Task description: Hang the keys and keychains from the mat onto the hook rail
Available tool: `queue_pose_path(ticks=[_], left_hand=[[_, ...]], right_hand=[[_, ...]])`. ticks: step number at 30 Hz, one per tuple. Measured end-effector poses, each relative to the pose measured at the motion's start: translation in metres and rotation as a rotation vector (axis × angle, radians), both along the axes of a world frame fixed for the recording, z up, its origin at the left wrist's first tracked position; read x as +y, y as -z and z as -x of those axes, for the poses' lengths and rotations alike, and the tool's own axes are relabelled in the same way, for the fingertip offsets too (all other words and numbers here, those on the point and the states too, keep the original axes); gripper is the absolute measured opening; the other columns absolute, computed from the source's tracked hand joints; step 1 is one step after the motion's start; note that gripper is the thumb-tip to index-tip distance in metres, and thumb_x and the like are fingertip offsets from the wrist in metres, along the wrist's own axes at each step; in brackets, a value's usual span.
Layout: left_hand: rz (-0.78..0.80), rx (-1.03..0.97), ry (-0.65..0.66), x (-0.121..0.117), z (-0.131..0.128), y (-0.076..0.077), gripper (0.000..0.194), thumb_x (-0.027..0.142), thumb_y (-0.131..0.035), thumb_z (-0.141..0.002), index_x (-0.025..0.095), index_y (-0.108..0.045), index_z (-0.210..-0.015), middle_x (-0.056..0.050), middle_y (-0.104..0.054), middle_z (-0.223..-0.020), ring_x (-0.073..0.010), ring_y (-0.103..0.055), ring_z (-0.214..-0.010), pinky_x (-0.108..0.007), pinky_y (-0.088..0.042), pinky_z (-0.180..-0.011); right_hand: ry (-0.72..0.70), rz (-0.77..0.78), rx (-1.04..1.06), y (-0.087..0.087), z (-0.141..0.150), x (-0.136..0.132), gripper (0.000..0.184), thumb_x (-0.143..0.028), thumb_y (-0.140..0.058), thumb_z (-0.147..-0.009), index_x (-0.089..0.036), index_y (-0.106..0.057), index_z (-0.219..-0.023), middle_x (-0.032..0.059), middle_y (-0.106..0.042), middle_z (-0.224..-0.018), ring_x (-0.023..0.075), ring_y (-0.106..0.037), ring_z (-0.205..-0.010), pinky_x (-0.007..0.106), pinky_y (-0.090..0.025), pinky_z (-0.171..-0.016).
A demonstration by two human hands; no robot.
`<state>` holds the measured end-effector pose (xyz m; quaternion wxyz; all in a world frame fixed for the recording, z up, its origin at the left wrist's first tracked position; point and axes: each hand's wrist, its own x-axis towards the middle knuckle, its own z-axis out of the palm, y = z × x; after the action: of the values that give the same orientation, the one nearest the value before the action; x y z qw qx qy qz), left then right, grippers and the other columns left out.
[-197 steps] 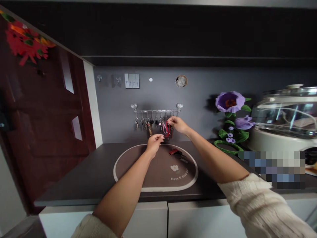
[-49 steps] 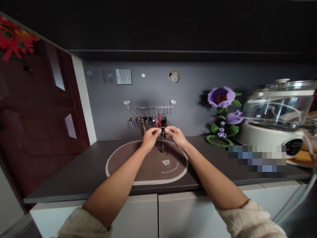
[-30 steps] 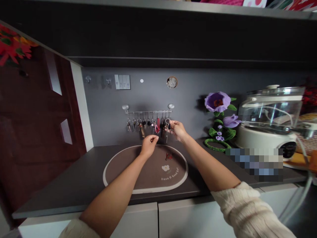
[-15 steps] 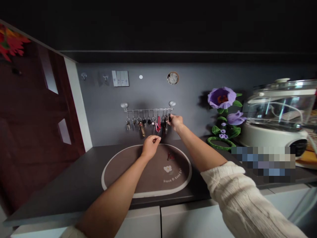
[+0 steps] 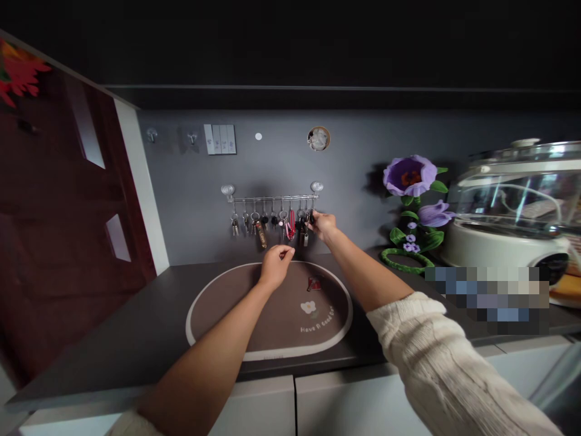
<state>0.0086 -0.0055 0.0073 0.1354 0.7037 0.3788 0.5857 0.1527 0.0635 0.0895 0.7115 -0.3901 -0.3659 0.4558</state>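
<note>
Along the rail (image 5: 276, 198) on the wall, bunches of keys are hanging side by side, with the last keys (image 5: 311, 220) dangling near its right end. The right hand (image 5: 325, 226) is reaching in from the right, its fingers closing in what looks like a pinch on the dark upper part of those keys, just under the rail. The keys' long axis is running straight down, so the fingers are meeting them from the side. The left hand (image 5: 275, 267) is hovering lower and nearer the body, over the mat (image 5: 213, 303), fingertips pressed together, with nothing visible between them. The right hand is clearly the nearer to the last keys. On the mat, a small red piece (image 5: 314, 283) is lying below both hands, apart from each, slightly to the right of the left fingertips.
</note>
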Motion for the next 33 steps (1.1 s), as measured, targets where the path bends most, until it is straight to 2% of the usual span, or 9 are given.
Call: queue_pose_path(ticks=[4,11,18,22,28,33], left_hand=[[0.004,0.009,-0.006,0.001,0.0,0.001,0.02,0.03,-0.049,-0.072,0.015,-0.063,-0.073,-0.005,-0.061,-0.074,-0.0133,-0.054,-0.069,-0.027,-0.041,-0.067],[0.012,0.014,0.005,0.002,0.0,0.002,0.02,0.029,-0.049,-0.073,0.015,-0.062,-0.075,-0.005,-0.062,-0.076,-0.0134,-0.054,-0.07,-0.027,-0.041,-0.068],[0.008,0.007,0.018,0.001,-0.001,0.001,0.02,0.03,-0.049,-0.072,0.015,-0.062,-0.074,-0.005,-0.061,-0.075,-0.013,-0.054,-0.069,-0.026,-0.041,-0.067],[0.001,0.014,0.027,0.0,-0.001,0.0,0.02,0.03,-0.049,-0.072,0.015,-0.062,-0.073,-0.005,-0.061,-0.074,-0.013,-0.054,-0.069,-0.025,-0.041,-0.067],[-0.006,0.03,0.036,-0.004,0.0,-0.002,0.02,0.029,-0.049,-0.072,0.015,-0.062,-0.072,-0.005,-0.061,-0.074,-0.0131,-0.054,-0.068,-0.026,-0.041,-0.067],[-0.009,0.049,0.081,-0.004,-0.001,0.0,0.019,0.028,-0.048,-0.073,0.015,-0.062,-0.073,-0.005,-0.061,-0.073,-0.0129,-0.054,-0.068,-0.026,-0.041,-0.067]], right_hand=[[0.013,0.009,-0.057,0.005,0.0,0.0,0.011,-0.012,-0.046,-0.075,-0.014,-0.05,-0.065,-0.0019,-0.05,-0.049,0.0055,-0.047,-0.043,0.017,-0.043,-0.042],[0.021,-0.023,-0.112,0.009,-0.001,0.001,0.013,-0.016,-0.052,-0.072,-0.015,-0.046,-0.059,-0.0039,-0.048,-0.046,0.0047,-0.044,-0.042,0.018,-0.044,-0.044],[0.006,-0.043,-0.17,0.012,-0.005,-0.006,0.014,-0.01,-0.05,-0.068,-0.016,-0.045,-0.057,-0.0054,-0.044,-0.045,0.0039,-0.041,-0.042,0.018,-0.044,-0.048],[0.004,-0.054,-0.182,0.015,-0.009,-0.012,0.014,-0.006,-0.047,-0.067,-0.016,-0.047,-0.057,-0.0056,-0.043,-0.044,0.0036,-0.039,-0.04,0.017,-0.039,-0.046],[0.012,-0.027,-0.258,0.02,-0.014,-0.029,0.004,-0.012,-0.052,-0.066,-0.015,-0.052,-0.064,-0.002,-0.052,-0.055,0.0051,-0.046,-0.048,0.017,-0.038,-0.049],[-0.057,-0.012,-0.357,0.032,-0.015,-0.053,0.002,-0.013,-0.052,-0.068,-0.015,-0.054,-0.068,0.0004,-0.055,-0.064,0.0058,-0.048,-0.053,0.019,-0.039,-0.052]])
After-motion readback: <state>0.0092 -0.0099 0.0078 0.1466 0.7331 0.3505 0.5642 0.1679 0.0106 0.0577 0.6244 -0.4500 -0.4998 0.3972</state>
